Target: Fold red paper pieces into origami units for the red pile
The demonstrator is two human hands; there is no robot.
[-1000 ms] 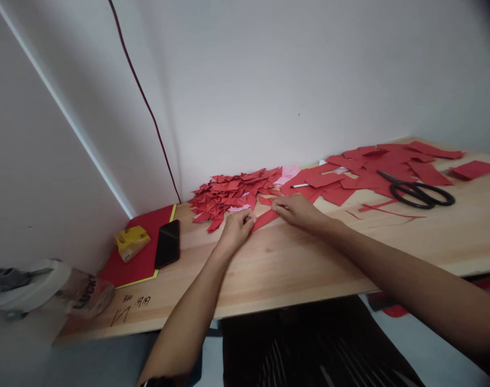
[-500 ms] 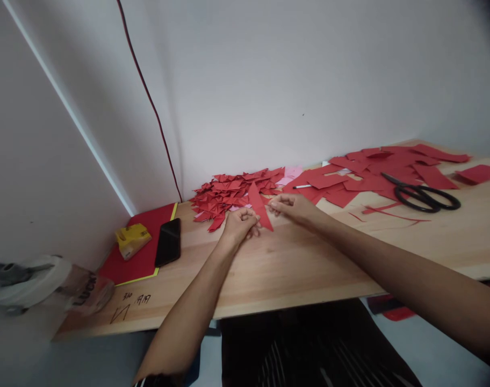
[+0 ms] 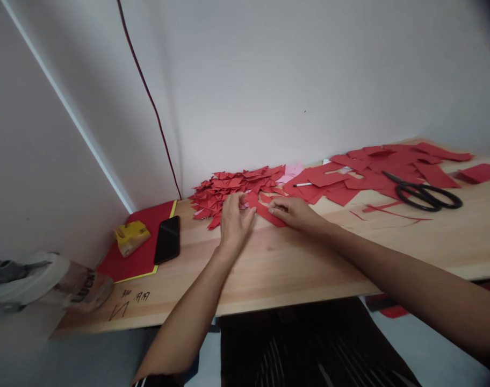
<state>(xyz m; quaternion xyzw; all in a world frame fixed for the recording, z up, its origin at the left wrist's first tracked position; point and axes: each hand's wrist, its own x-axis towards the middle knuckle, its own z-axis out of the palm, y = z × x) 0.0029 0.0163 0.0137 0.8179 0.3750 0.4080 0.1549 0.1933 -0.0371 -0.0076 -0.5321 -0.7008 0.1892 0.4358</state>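
Where the wooden table (image 3: 269, 274) spreads before you, a red paper heap (image 3: 216, 196) lies at eleven o'clock; your left hand (image 3: 232, 220) is unclenched, your right hand (image 3: 295, 213) touches the red strip (image 3: 265, 212) at twelve, pinching or pressing, I can't tell.

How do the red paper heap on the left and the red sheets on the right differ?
Shape: the heap is creased, pointed pieces; the sheets look mostly flat and broad.
Spread: the heap is bunched together, while the sheets reach farther along the wall.
Neighbours: the left hand is right by the heap; the scissors lie at the near edge of the sheets.
Shared: both are red and on the wooden table.
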